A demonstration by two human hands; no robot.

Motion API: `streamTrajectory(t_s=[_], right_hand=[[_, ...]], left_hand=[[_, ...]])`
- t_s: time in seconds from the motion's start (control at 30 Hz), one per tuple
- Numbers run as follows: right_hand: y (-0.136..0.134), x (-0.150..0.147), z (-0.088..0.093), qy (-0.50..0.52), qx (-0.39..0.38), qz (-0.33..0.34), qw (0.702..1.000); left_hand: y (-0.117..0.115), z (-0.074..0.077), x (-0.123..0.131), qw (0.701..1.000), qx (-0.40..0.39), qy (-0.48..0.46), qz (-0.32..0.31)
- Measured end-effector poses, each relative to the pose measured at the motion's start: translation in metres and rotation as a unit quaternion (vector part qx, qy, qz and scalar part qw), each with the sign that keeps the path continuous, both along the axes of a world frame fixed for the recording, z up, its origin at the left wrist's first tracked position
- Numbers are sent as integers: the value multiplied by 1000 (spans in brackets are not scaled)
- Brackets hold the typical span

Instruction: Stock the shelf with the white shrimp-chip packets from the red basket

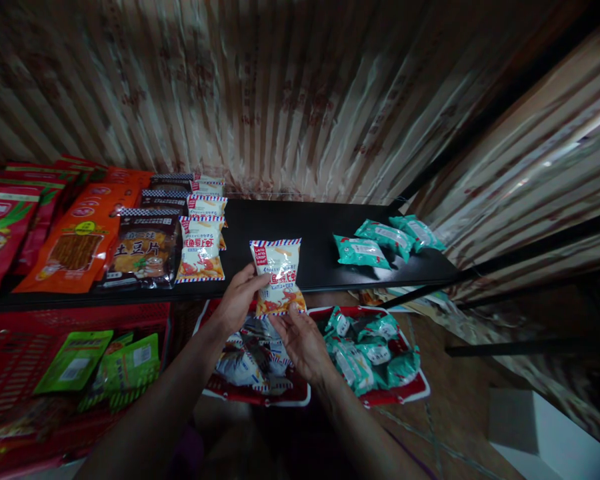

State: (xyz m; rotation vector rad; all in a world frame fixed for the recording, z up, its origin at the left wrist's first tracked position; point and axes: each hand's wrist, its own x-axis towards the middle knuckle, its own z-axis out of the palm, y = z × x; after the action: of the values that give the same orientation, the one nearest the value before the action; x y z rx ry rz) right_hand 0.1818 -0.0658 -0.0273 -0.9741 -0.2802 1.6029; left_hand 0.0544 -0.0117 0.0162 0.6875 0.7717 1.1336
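Observation:
A white snack packet (279, 275) with red and blue striped edges lies at the front edge of the black shelf (300, 227). My left hand (237, 300) grips its left side, fingers closed on it. My right hand (303, 340) holds its bottom edge from below. To the left on the shelf lies a row of matching white packets (201, 248). Below my hands, a red basket (260, 393) holds more of the same packets.
Dark potato-chip bags (143, 252), orange bags (77, 247) and red bags (0, 230) fill the shelf's left. Three teal packets (380, 241) lie at its right. A second red basket (405, 390) holds several teal packets. A red crate (15, 353) at lower left carries green packets (105, 363).

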Motion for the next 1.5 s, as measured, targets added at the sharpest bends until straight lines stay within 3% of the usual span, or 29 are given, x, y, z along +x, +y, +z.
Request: streamTrajectory(t_s=[0.5, 0.9, 1.5], right_hand=[[-1, -3, 4, 4, -3, 4, 1000], [-1, -5, 4, -11, 19, 3, 1000], [5, 2, 7, -3, 30, -39, 999]], left_hand=[[5, -11, 4, 998, 18, 38, 48], [4, -11, 6, 998, 15, -7, 63], [-3, -8, 9, 998, -19, -54, -35]])
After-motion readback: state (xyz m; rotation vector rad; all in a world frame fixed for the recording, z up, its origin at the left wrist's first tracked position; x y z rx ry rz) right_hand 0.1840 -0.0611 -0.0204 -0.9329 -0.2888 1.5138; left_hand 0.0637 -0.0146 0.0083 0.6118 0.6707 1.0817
